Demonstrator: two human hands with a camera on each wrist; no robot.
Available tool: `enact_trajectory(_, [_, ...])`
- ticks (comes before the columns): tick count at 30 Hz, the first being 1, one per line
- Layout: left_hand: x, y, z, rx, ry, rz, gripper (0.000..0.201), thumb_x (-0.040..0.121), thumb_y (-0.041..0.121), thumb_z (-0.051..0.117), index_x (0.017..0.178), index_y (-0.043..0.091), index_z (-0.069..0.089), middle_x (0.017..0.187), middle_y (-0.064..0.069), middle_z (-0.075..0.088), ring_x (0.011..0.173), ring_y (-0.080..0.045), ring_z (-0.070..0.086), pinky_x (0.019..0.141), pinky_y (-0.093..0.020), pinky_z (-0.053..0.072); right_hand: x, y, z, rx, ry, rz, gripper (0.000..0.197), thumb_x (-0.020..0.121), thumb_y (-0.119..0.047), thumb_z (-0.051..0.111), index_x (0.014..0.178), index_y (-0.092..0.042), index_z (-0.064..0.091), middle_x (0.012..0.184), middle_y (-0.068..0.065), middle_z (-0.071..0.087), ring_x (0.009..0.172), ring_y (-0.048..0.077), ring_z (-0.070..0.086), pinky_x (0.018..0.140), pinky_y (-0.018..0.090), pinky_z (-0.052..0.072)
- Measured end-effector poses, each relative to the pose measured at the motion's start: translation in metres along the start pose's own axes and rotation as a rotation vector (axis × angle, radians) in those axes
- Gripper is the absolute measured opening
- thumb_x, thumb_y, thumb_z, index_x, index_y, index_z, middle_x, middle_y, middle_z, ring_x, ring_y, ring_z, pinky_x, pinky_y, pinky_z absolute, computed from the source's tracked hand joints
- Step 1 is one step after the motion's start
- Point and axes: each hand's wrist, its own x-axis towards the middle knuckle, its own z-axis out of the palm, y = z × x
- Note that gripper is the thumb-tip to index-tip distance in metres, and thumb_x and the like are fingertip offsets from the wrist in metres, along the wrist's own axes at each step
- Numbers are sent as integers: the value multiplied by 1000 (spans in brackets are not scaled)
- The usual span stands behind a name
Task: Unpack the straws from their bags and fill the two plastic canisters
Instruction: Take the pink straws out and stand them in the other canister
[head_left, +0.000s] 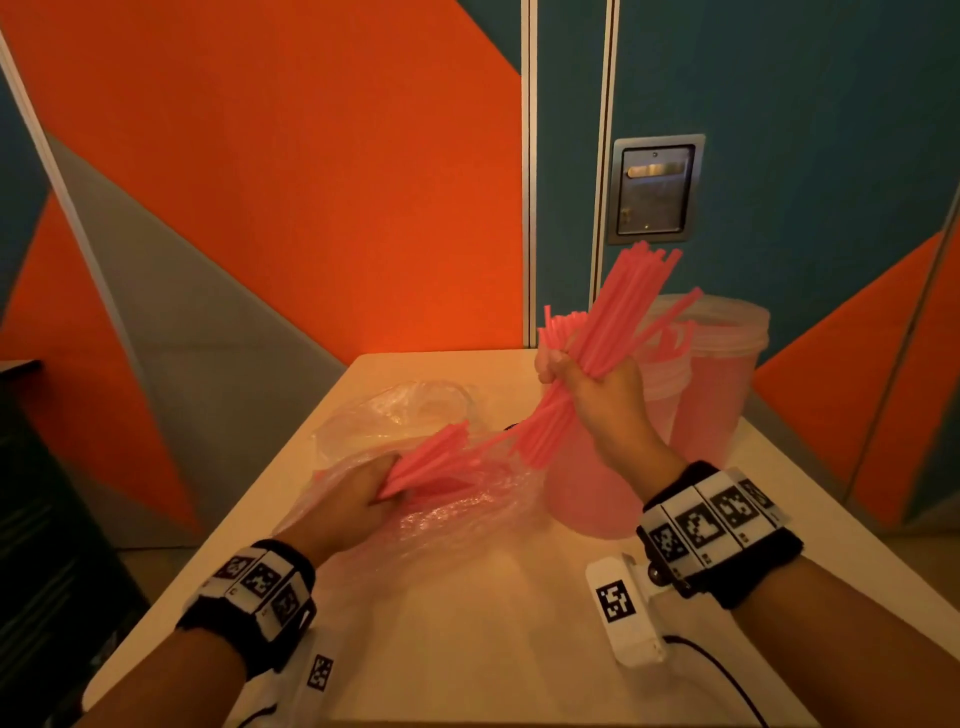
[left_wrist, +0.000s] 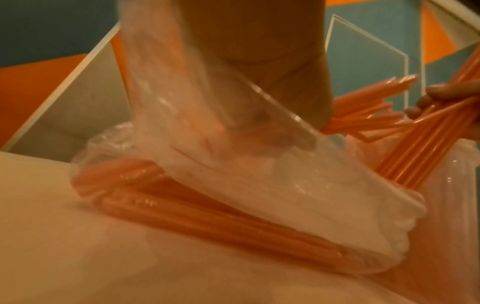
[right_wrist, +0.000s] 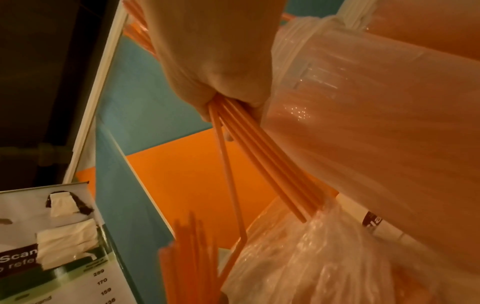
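My right hand (head_left: 587, 379) grips a thick bundle of pink straws (head_left: 618, 306) and holds it raised and tilted above the near pink canister (head_left: 592, 499). The bundle's lower ends (right_wrist: 265, 164) hang close to the canister's wall (right_wrist: 376, 123). My left hand (head_left: 358, 499) grips a smaller bunch of straws (head_left: 431, 457) at the mouth of a crumpled clear bag (head_left: 467, 514) lying on the table. More straws (left_wrist: 207, 209) lie inside that bag (left_wrist: 233, 164), which drapes over my left hand (left_wrist: 285, 82). Behind my right hand, at the back right, is a second canister (head_left: 717, 364).
An empty clear bag (head_left: 400, 410) lies behind the left hand. A white tagged block (head_left: 623, 608) with a black cable rests on the white table (head_left: 467, 649) near my right wrist. The table's left edge runs diagonally, with a dark unit (head_left: 41, 519) beyond it. A printed poster (right_wrist: 52, 257) hangs nearby.
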Motion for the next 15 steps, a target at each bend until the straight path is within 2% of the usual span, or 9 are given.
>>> enact_trajectory(2, [0,1,-1,-185,43,15,9,88,33,58,87,35,49,89,5,58,79,2,54,70,-22,43,-1,2,4,-33,2,-12,8,86,-10,62,91,-4,62,72,4,64,69,15,63,68,31,49])
enact_trajectory(3, [0,6,-3,-263,71,44,13,86,44,56,96,36,51,97,2,61,84,0,56,73,-29,46,-2,2,5,-56,4,-12,13,87,-11,62,98,-4,63,76,6,65,70,16,63,69,30,50])
enact_trajectory(5, [0,14,-9,-393,147,138,38,89,44,50,126,47,41,115,3,60,90,-5,58,80,-26,50,-5,3,8,-86,-4,-17,23,87,-11,61,109,-3,59,83,9,65,71,12,64,67,27,50])
enact_trajectory(6, [2,20,-14,-453,221,170,48,90,41,50,136,34,38,112,-2,61,82,-7,57,76,-23,50,-7,3,10,-83,-7,-18,24,88,-11,60,110,-3,58,85,10,65,72,11,64,67,27,49])
enact_trajectory(7, [3,25,-20,-507,310,174,47,88,42,52,129,19,47,101,-6,63,72,-10,55,71,-23,48,-8,1,11,-67,-7,-19,24,88,-12,60,110,-3,57,85,10,65,72,9,64,68,27,48])
enact_trajectory(8, [6,31,-25,-559,397,164,36,85,42,53,109,15,55,86,-1,62,65,-10,52,67,-26,46,-9,-1,13,-33,0,-19,23,88,-12,60,109,-4,56,84,8,65,70,7,64,67,25,49])
enact_trajectory(10, [12,47,-31,-660,524,141,11,86,32,53,83,21,50,67,9,53,60,-7,47,62,-28,41,-11,-11,16,58,5,-44,20,89,-11,59,106,-3,55,81,6,63,67,1,64,66,18,49])
enact_trajectory(13, [22,84,-30,-805,605,126,12,92,13,54,83,18,49,64,8,46,55,-5,44,55,-21,40,-19,-40,24,184,-47,-158,14,88,-10,60,97,-1,53,75,10,57,61,2,60,62,12,46])
enact_trajectory(15, [31,114,-25,-857,636,145,11,93,20,53,88,10,52,62,2,46,51,-4,44,49,-17,39,-26,-56,29,213,-134,-204,14,86,-15,62,92,-8,52,70,6,55,58,5,56,59,17,46])
